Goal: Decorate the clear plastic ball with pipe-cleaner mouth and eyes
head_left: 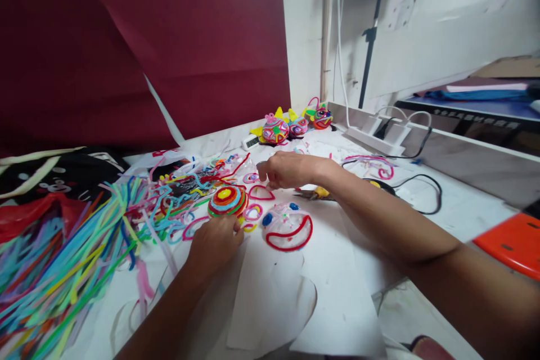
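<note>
My left hand [217, 241] rests on the table with its fingers curled in, just in front of a round piece coiled in striped pipe cleaners [228, 201]. What those fingers hold, if anything, is hidden. Farther forward, my right hand [282, 171] reaches over the table, fingers bent down and drawn together above a red pipe-cleaner outline [261, 193]. Its fingertips are partly hidden. Between my arms lies a clear dome-shaped piece with a red smile-shaped outline [289, 241] and blue round spots [267, 219]. Beside it are pink and yellow pipe-cleaner rings [253, 212].
Bundled pipe cleaners [97, 259] fill the left side. Pliers [314, 193] lie beneath my right forearm. Decorated balls [276, 128] and a small digital display [250, 142] stand at the back. White paper [270, 304] lies in front; a power strip [375, 138] sits at right.
</note>
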Demonstrator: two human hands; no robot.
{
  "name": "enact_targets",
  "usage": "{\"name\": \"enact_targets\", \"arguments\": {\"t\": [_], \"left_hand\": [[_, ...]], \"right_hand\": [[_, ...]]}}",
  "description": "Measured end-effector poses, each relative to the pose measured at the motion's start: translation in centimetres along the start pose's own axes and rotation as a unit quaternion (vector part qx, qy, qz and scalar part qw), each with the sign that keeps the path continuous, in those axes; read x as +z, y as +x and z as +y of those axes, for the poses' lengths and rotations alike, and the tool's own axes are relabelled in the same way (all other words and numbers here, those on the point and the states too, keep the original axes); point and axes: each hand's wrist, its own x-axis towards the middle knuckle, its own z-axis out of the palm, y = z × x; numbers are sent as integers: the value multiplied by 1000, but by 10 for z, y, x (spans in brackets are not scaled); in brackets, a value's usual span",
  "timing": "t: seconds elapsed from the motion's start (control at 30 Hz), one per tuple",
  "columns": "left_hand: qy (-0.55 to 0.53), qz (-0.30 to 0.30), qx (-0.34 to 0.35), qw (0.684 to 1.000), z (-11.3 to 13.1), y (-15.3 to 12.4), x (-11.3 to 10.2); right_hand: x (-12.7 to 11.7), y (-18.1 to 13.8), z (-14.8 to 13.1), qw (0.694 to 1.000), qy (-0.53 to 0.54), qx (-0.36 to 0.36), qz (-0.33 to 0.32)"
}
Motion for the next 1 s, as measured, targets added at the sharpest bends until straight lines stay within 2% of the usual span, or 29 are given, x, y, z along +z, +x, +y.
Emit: {"name": "enact_targets", "arguments": {"t": [0.1,0.3,0.4,0.57,0.63,0.77,1.0], "left_hand": [[4,5,-1,1000,-1,0,2],[8,16,-1,1000,-2,-1,-2],[4,44,-4,999,-2,-1,-4],[-52,122,85,988,-1,3,6],[-55,122,110,985,0,4,13],[1,111,112,987,2,4,20],[58,91,113,988,4,8,19]], "right_hand": [[3,3,5,1000,-5,3,-3],[22,18,10,998,-30,-1,-49],[33,25,10,997,-46,3,-65],[47,34,7,994,-66,-1,-91],[50,36,5,993,-76,2,-95],[55,40,0,990,-98,12,-96],[64,43,-2,989,-111,17,-95]]}}
